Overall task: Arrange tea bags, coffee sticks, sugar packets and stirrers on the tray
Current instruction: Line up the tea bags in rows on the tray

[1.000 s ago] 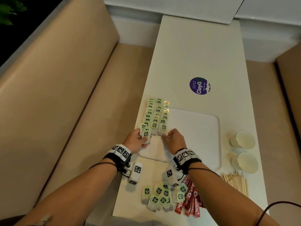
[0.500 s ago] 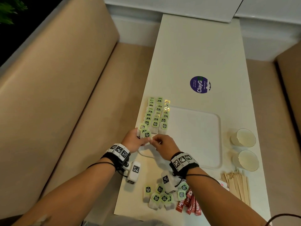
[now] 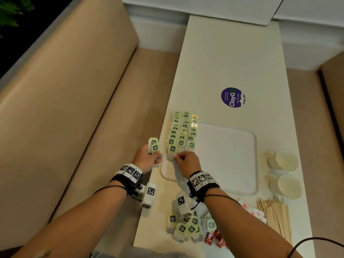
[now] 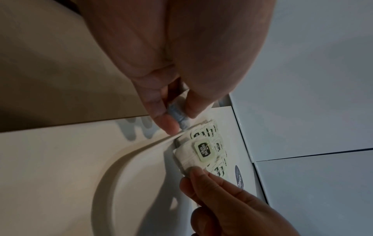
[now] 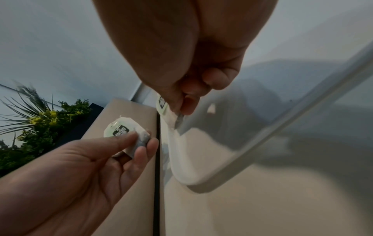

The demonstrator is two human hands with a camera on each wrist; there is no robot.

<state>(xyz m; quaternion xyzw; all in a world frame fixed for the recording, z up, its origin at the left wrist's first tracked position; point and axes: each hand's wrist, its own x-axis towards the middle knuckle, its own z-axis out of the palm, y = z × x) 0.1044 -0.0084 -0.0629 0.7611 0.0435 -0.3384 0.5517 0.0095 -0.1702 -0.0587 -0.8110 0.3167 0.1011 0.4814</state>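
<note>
Tea bags with green tags lie in three rows [image 3: 181, 131] along the left side of the white tray [image 3: 229, 159]. My right hand [image 3: 176, 157] pinches one tea bag [image 3: 172, 150] at the near end of the leftmost row; the right wrist view shows this tea bag [image 5: 162, 105] touching the tray rim [image 5: 201, 159]. My left hand [image 3: 158, 157] hovers just left of the tray and grips two more tea bags [image 3: 154, 145], seen as a folded stack [image 4: 179, 118] in its fingers. Loose tea bags [image 3: 186, 226], red coffee sticks [image 3: 214, 239], sugar packets [image 3: 255, 211] and wooden stirrers [image 3: 275, 215] lie near the table's front edge.
Two paper cups [image 3: 284, 159] [image 3: 286, 185] stand right of the tray. A round purple sticker [image 3: 232, 97] marks the table beyond it. A beige bench [image 3: 83, 127] runs along the table's left edge, and a plant [image 5: 40, 119] stands behind it.
My hands met at the tray's near-left corner, then parted. The left hand drew left off the tray with its tea bags; the right hand brought one tea bag to the leftmost row's near end.
</note>
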